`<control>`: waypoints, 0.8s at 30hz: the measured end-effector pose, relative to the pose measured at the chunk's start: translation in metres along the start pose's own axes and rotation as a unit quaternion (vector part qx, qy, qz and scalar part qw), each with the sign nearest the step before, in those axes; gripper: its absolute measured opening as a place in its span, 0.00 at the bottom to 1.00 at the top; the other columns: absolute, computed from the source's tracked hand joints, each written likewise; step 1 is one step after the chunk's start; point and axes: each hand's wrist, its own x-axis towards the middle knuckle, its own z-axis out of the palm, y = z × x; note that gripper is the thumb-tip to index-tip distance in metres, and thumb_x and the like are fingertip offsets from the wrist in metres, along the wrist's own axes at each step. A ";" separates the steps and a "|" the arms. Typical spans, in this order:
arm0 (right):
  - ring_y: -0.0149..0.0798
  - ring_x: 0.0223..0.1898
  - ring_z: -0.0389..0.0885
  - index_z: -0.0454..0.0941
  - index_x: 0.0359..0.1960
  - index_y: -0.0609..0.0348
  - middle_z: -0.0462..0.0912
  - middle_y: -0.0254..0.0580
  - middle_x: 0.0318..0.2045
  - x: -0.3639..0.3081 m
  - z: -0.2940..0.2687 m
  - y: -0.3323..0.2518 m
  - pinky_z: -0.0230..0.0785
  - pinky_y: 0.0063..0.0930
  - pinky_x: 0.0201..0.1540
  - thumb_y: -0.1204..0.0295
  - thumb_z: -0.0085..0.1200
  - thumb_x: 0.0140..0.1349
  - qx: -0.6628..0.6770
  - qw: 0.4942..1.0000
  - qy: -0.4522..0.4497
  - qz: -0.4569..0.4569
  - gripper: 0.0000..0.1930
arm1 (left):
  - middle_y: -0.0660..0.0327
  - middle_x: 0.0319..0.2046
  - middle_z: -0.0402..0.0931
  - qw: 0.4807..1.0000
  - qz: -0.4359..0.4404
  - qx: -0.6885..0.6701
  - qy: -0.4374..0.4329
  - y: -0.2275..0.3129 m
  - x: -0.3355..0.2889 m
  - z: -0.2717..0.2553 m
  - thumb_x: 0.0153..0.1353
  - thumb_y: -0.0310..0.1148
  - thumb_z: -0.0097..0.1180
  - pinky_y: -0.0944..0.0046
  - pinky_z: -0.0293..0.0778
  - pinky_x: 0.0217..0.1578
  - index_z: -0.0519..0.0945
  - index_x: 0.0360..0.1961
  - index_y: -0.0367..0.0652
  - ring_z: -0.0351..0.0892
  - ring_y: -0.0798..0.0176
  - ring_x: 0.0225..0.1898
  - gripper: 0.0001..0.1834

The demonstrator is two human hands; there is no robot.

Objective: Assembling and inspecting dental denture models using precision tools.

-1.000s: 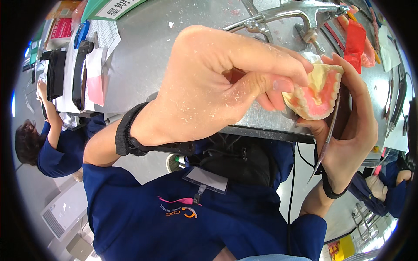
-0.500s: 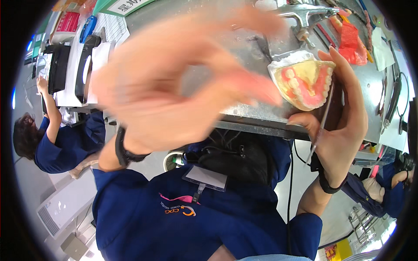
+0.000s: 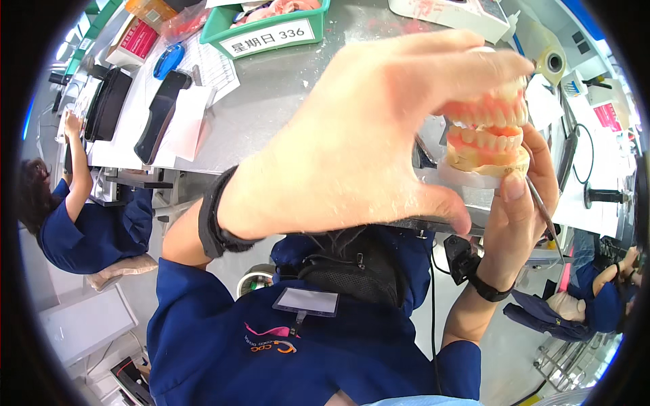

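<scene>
My right hand (image 3: 512,220) is closed around a lower denture model (image 3: 485,162), pink wax with a row of teeth on a yellowish cast. Along the same hand lies a thin metal tool (image 3: 544,210), pointing down to the right. Above it, an upper denture model (image 3: 491,111) faces the lower teeth with a small gap between the rows. The fingers of my left hand (image 3: 338,142) reach over the top of the upper model, while its thumb hangs apart, below and left of the lower model. My left fingers hide most of the upper cast.
A green bin (image 3: 321,17) with pinkish pieces stands at the back of the metal bench (image 3: 271,84). Papers, a blue ring-shaped object (image 3: 168,62) and a long black object (image 3: 161,115) lie left. A white tray (image 3: 467,15) and yellowish roll (image 3: 548,57) are back right. A co-worker (image 3: 95,220) sits left.
The upper denture model has come into view above the lower one. My left hand has moved right onto it. The lower model has turned from showing its biting surface to a front view.
</scene>
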 end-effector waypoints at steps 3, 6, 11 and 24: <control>0.39 0.51 0.79 0.70 0.57 0.73 0.79 0.50 0.49 -0.007 0.001 -0.008 0.68 0.31 0.58 0.60 0.67 0.54 0.003 1.000 0.020 0.010 0.34 | 0.51 0.41 0.78 0.994 0.082 0.077 0.009 0.007 -0.001 0.003 0.27 0.24 0.75 0.55 0.76 0.40 0.75 0.54 0.39 0.79 0.44 0.42 0.43; 0.44 0.58 0.74 0.64 0.60 0.78 0.75 0.56 0.54 -0.009 -0.006 -0.011 0.61 0.38 0.64 0.57 0.56 0.64 -0.016 0.999 -0.049 -0.002 0.34 | 0.51 0.39 0.76 0.997 0.053 0.041 0.047 0.013 -0.001 0.008 0.27 0.24 0.75 0.53 0.75 0.37 0.75 0.51 0.38 0.77 0.42 0.40 0.41; 0.44 0.58 0.74 0.64 0.59 0.78 0.75 0.57 0.53 -0.015 -0.004 -0.016 0.62 0.40 0.62 0.58 0.51 0.68 -0.013 0.998 -0.062 -0.016 0.31 | 0.52 0.35 0.75 0.994 0.006 0.110 -0.008 0.031 0.003 -0.005 0.30 0.23 0.70 0.52 0.74 0.33 0.75 0.50 0.38 0.77 0.43 0.35 0.37; 0.44 0.57 0.75 0.65 0.58 0.77 0.75 0.58 0.54 -0.023 0.007 -0.022 0.61 0.39 0.63 0.58 0.52 0.67 -0.009 0.999 -0.048 0.000 0.30 | 0.51 0.38 0.78 0.992 0.074 0.086 0.056 0.022 -0.002 -0.001 0.32 0.23 0.67 0.55 0.76 0.37 0.75 0.50 0.37 0.79 0.43 0.38 0.35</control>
